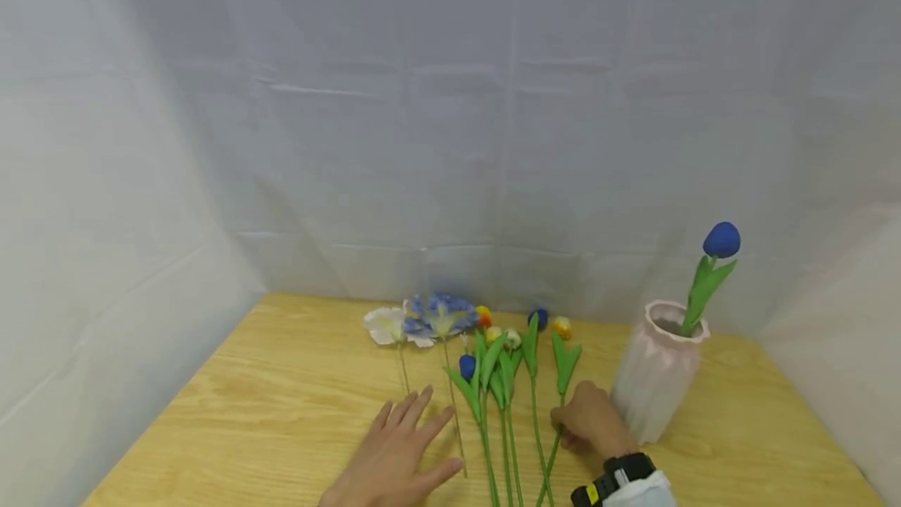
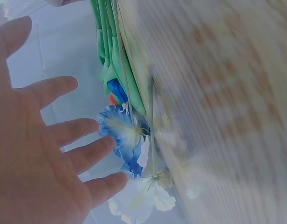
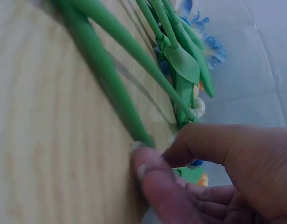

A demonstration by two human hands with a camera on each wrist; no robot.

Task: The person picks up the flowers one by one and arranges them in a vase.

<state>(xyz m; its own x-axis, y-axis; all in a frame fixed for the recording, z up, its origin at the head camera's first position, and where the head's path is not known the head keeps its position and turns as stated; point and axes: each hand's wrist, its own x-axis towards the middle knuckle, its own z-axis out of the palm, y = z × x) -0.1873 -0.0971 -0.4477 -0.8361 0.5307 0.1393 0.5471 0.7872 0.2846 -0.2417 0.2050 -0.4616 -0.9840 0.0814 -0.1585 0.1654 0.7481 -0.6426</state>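
Note:
My right hand [image 1: 591, 417] pinches the green stem [image 3: 108, 77] of a yellow-orange artificial tulip [image 1: 561, 327] at the right end of a row of flowers lying on the table. That stem crosses the stem of a blue tulip [image 1: 538, 319] near the front. Fingers spread, my left hand [image 1: 400, 452] is held over the tabletop, beside the thin stem of a blue-violet flower [image 1: 442, 316], and grips nothing. A white flower [image 1: 385, 325] lies left of it. Between the hands lie several tulips, among them another blue tulip [image 1: 468, 367].
Just right of my right hand stands a pale pink-and-white vase [image 1: 651, 382] with a fluted rim. One blue tulip [image 1: 721, 241] stands in it, leaning right. White sheeting [image 1: 457, 139] hangs behind the wooden table [image 1: 260, 397] and at both sides.

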